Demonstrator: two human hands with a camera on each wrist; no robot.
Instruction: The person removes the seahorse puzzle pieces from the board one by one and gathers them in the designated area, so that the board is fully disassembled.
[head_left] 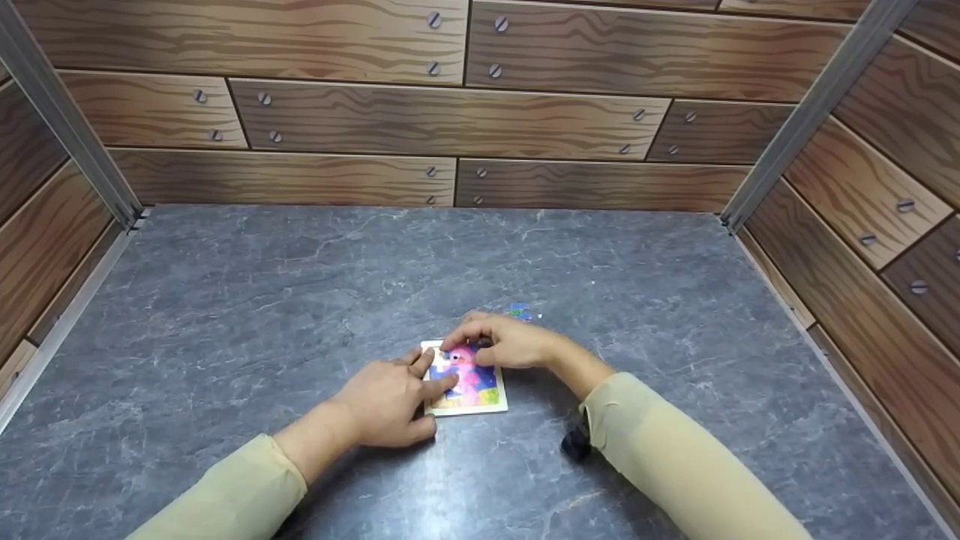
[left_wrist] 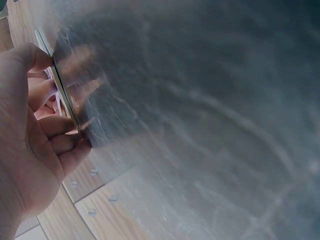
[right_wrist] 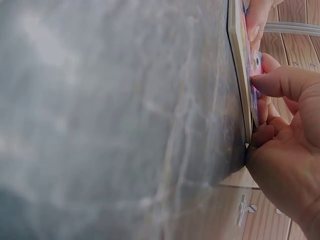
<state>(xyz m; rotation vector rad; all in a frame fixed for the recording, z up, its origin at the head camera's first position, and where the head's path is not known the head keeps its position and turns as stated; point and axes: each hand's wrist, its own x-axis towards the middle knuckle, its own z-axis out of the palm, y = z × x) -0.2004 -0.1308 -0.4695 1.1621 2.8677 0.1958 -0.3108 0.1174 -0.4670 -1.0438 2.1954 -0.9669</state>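
A small jigsaw puzzle board (head_left: 469, 410) with a pale rim lies on the table, showing a pink cartoon figure on blue. My left hand (head_left: 386, 401) steadies its left side; the index finger presses on the picture, and the thumb and other fingers sit along the edges. Over the upper part, my right hand (head_left: 517, 343) pinches a pink puzzle piece (right_wrist: 256, 62) between thumb and fingers. In the right wrist view this piece tilts slightly off the board. Fingers hide much of its outline. The left wrist view shows the board mostly as a thin edge (left_wrist: 66, 97).
Beyond my right hand lies a blue and green puzzle piece (head_left: 519, 310), partly covered, with a tiny white speck beside it. A dark object (head_left: 576, 444) shows under the right sleeve. Wood-patterned walls (head_left: 360, 120) and metal posts (head_left: 817, 105) bound the grey marbled table (head_left: 300, 285).
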